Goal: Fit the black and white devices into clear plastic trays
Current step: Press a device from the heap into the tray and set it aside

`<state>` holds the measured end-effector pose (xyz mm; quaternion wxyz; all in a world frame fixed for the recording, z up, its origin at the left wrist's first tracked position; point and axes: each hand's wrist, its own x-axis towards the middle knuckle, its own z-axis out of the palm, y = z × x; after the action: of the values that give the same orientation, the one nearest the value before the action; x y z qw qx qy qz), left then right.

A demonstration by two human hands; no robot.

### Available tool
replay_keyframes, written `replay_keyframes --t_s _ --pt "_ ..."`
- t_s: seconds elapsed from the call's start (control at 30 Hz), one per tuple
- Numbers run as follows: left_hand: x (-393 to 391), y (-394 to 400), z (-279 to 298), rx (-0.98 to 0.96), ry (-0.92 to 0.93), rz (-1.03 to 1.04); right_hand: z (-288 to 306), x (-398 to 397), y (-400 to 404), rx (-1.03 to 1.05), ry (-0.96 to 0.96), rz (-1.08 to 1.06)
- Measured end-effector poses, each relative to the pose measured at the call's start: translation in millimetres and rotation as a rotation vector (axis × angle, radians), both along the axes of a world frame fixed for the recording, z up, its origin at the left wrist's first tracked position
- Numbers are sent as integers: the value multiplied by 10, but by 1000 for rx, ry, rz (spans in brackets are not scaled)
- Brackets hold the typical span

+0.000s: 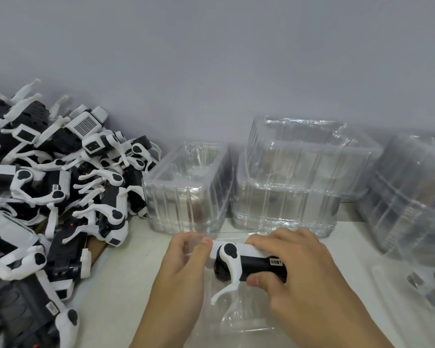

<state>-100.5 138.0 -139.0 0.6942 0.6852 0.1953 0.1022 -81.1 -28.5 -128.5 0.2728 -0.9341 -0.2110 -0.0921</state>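
Clear plastic tray (pixel 239 320) sits low on the white tabletop (pixel 126 277), pretty hard to make out. Right hand (pixel 309 280) has its fingers and thumb curled round a black and white device (pixel 249 263) just above it, and the left hand (pixel 183 267) pinches the tray's far edge. Big heap of black and white devices (pixel 48 192) on the left, stacks of clear ribbed plastic trays (pixel 287 179) behind by the wall.

Even soft light, glare on trays (pixel 287 177), blurred, warped edges
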Motion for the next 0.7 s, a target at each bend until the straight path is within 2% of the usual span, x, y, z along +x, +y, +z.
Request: replay_keyframes --t_s 0.57,0.7 --pt "4 4 -5 35 24 -56 -14 15 7 1 7 7" --pt "17 10 -62 44 22 -75 -30 18 16 -58 -4 25"
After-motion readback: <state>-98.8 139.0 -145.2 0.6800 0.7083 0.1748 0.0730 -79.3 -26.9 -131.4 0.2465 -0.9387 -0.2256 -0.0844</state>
